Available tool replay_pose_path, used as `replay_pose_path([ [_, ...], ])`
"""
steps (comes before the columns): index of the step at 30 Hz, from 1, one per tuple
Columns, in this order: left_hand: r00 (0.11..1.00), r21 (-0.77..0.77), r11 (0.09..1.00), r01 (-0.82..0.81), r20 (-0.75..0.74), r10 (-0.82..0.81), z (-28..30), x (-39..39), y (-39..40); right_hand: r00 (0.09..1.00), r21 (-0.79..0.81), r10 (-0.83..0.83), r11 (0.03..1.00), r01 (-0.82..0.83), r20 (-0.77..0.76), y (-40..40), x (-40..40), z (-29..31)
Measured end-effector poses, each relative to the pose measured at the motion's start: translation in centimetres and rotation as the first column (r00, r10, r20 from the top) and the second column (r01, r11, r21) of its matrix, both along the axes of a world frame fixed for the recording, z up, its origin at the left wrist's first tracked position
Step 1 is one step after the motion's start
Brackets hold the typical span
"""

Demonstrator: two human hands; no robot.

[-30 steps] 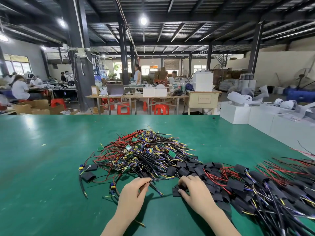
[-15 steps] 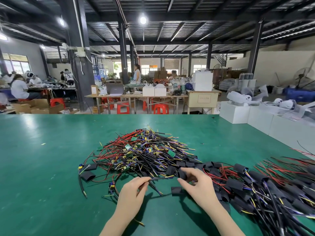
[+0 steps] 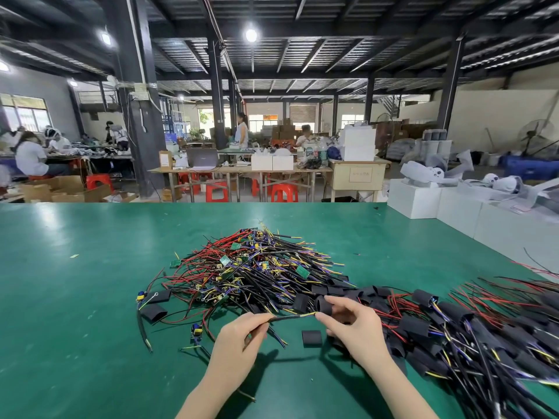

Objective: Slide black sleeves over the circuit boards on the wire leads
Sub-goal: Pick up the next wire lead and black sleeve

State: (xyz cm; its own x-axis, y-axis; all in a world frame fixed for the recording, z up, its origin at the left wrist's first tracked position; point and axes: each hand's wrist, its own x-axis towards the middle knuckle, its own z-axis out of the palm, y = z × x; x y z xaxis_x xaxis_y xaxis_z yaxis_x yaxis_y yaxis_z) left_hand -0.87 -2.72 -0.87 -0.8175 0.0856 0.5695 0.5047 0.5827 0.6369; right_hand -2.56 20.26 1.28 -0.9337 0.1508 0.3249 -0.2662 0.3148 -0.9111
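Green counter [image 3: 75,313]. Far left of the pile: two loose black sleeves [image 3: 153,312] lying flat beside a blue-tipped lead. Centre: heap of unsleeved wire leads [image 3: 257,273], red/black/yellow, small green circuit boards [image 3: 302,271] showing among them. Left hand [image 3: 239,343] low centre, thumb and fingers curled, pinching one black wire lead [image 3: 292,317] at its left end; the lead is stretched roughly level between the two hands, just above the counter. One flat black sleeve [image 3: 311,338] lies alone on the counter under that lead, between the hands, touching neither. Right hand [image 3: 354,325] pinches the lead's yellow-tipped right end with thumb and lower fingers; a black sleeve [image 3: 323,305] sits round-open at its fingertips, held by the upper fingers, right at the lead's end. Cannot tell if the lead tip is inside it. Right: big spread of sleeved leads [image 3: 453,328], black sleeves on, red and black wires trailing toward the counter edge. White boxes [image 3: 438,204] at far right edge.
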Motion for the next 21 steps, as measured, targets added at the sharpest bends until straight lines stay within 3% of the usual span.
replay_pose_path([
  [6,1.000,0.026,0.999,-0.020,-0.010,0.020,0.08,-0.08,-0.04,0.996,0.112,-0.034,0.993,0.043,-0.076,0.01,-0.03,-0.07],
  [21,0.998,-0.040,0.997,-0.063,0.010,0.064,0.10,0.01,-0.23,0.993,0.179,-0.059,0.981,0.077,-0.106,-0.29,0.24,-0.07],
])
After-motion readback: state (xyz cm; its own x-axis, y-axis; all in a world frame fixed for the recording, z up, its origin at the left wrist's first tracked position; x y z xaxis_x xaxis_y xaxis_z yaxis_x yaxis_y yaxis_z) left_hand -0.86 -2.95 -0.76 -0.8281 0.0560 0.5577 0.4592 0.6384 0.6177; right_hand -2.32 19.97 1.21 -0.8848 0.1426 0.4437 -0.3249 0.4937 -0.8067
